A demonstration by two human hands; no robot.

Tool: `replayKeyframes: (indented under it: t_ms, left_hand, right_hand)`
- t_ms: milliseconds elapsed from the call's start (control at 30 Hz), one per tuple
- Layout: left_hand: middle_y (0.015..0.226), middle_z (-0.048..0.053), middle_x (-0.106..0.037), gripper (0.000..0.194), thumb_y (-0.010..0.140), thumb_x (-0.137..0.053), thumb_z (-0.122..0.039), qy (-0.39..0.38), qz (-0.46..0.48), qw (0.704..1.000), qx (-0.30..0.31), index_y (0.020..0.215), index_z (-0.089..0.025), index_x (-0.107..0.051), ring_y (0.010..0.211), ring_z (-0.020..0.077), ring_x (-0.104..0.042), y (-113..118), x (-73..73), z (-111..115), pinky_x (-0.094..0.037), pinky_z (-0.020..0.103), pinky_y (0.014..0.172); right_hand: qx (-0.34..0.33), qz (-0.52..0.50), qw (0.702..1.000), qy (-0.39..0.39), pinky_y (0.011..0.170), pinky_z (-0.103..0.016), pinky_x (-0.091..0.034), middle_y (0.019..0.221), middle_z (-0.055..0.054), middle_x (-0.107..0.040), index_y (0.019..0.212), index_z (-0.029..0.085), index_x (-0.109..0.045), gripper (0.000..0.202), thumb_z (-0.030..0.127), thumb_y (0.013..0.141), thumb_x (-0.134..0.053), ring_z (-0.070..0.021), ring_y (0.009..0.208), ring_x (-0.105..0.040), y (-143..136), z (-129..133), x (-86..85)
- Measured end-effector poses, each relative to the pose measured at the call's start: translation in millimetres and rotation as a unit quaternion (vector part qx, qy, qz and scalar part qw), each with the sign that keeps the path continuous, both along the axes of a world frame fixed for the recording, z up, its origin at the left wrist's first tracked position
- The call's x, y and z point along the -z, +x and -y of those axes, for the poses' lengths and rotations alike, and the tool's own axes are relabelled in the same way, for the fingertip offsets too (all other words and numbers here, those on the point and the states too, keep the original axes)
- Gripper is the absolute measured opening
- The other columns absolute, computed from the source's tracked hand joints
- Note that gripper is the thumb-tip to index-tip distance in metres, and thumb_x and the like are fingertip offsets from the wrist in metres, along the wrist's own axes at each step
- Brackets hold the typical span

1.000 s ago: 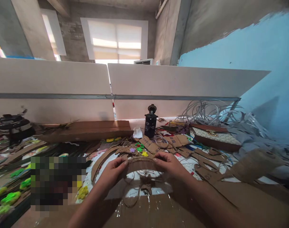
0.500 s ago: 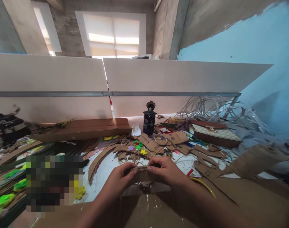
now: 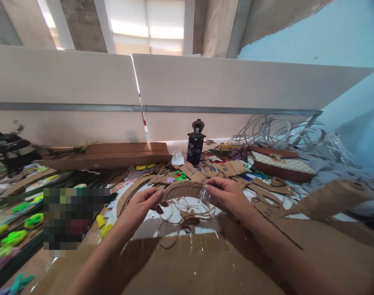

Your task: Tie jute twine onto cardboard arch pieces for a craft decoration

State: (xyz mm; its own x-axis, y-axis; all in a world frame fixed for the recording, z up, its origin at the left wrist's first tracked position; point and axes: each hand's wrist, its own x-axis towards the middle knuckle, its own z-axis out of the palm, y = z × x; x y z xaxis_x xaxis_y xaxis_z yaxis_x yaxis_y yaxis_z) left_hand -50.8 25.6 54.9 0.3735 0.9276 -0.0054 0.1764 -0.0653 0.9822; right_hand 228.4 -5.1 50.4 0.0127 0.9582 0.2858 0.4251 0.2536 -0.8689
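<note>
Between my hands a curved cardboard strip (image 3: 183,191) with twine along its upper edge is held up as an arch. My left hand (image 3: 146,201) pinches its left end between thumb and fingers. At the right side, my right hand (image 3: 225,193) grips the strip with the thumb in front. Loose twine (image 3: 169,246) loops down below the left end onto the cardboard sheet. Under the arch lies a small brown piece (image 3: 189,220) amid more twine; its kind is unclear. Just beyond the strip are a purple crocheted flower (image 3: 170,180) and a green one (image 3: 181,176).
A black bottle (image 3: 195,145) stands with its lid up behind the hands. To the right are a handbag (image 3: 277,164), a large twine cone (image 3: 334,198) and coiled clear tubing (image 3: 276,133). Cardboard scraps (image 3: 271,188) and, at left, bright green flowers (image 3: 14,237) cover the table.
My hands have moved apart and up in view, so more of the curved strip and its hanging twine shows. The view has tilted downward.
</note>
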Motion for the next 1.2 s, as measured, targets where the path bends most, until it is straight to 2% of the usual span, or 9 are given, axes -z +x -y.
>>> replayKeyframes:
  t_ms: [167, 467, 700, 900, 1067, 1200]
  left_hand:
    - [0.080, 0.006, -0.073, 0.038, 0.081, -0.068, -0.055, -0.009, 0.004, 1.000, 0.019, 0.077, -0.017, -0.072, 0.069, 0.0182, -0.064, -1, 1.9, -4, -0.050, 0.028, 0.068]
    - [0.068, 0.005, -0.071, 0.036, 0.070, -0.077, -0.054, -0.039, 0.026, 0.999, 0.007, 0.071, -0.018, -0.071, 0.060, 0.0175, -0.061, 3, 13.8, -8, -0.049, 0.030, 0.062]
    - [0.078, 0.005, -0.073, 0.041, 0.075, -0.072, -0.059, -0.036, 0.023, 0.999, 0.002, 0.080, -0.018, -0.072, 0.063, 0.0169, -0.062, -1, 20.9, -12, -0.050, 0.029, 0.065]
    - [0.064, 0.004, -0.068, 0.040, 0.069, -0.078, -0.059, -0.024, 0.053, 0.998, -0.008, 0.066, -0.020, -0.071, 0.057, 0.0183, -0.060, -1, 33.2, -19, -0.047, 0.030, 0.058]
    - [0.059, 0.003, -0.066, 0.038, 0.067, -0.080, -0.057, -0.031, 0.080, 0.996, -0.038, 0.062, -0.021, -0.070, 0.053, 0.0172, -0.057, 2, 32.3, -16, -0.045, 0.029, 0.054]
    - [0.060, 0.003, -0.065, 0.039, 0.067, -0.079, -0.058, -0.037, 0.069, 0.997, -0.020, 0.062, -0.021, -0.069, 0.055, 0.0181, -0.057, 4, 30.4, -14, -0.047, 0.030, 0.056]
  right_hand:
    - [0.044, 0.007, 0.999, 0.006, 0.071, -0.030, -0.042, 0.079, -0.001, -0.070, 0.086, 0.021, -0.074, 0.024, 0.043, 0.083, -0.066, -0.0196, 0.075, -0.060, 7, -6, 4.7]
    - [0.001, -0.003, 1.000, 0.014, 0.071, -0.030, -0.044, 0.080, -0.001, -0.072, 0.085, 0.020, -0.074, 0.022, 0.040, 0.084, -0.065, -0.0196, 0.075, -0.061, 4, -6, 7.2]
    - [-0.002, 0.017, 1.000, 0.013, 0.070, -0.029, -0.043, 0.077, -0.001, -0.069, 0.082, 0.019, -0.071, 0.022, 0.039, 0.084, -0.063, -0.0188, 0.074, -0.060, 0, -6, 6.9]
    - [-0.009, 0.026, 1.000, 0.006, 0.073, -0.030, -0.044, 0.081, -0.003, -0.071, 0.085, 0.018, -0.072, 0.021, 0.036, 0.085, -0.062, -0.0207, 0.079, -0.063, -4, -7, 7.7]
    - [-0.016, 0.026, 0.999, 0.010, 0.073, -0.031, -0.045, 0.084, -0.004, -0.073, 0.088, 0.019, -0.074, 0.024, 0.038, 0.086, -0.061, -0.0221, 0.081, -0.065, -3, -9, 10.6]
    - [-0.017, 0.039, 0.999, 0.013, 0.080, -0.033, -0.048, 0.092, -0.005, -0.076, 0.094, 0.019, -0.076, 0.026, 0.038, 0.088, -0.059, -0.0238, 0.086, -0.067, -3, -7, 8.1]
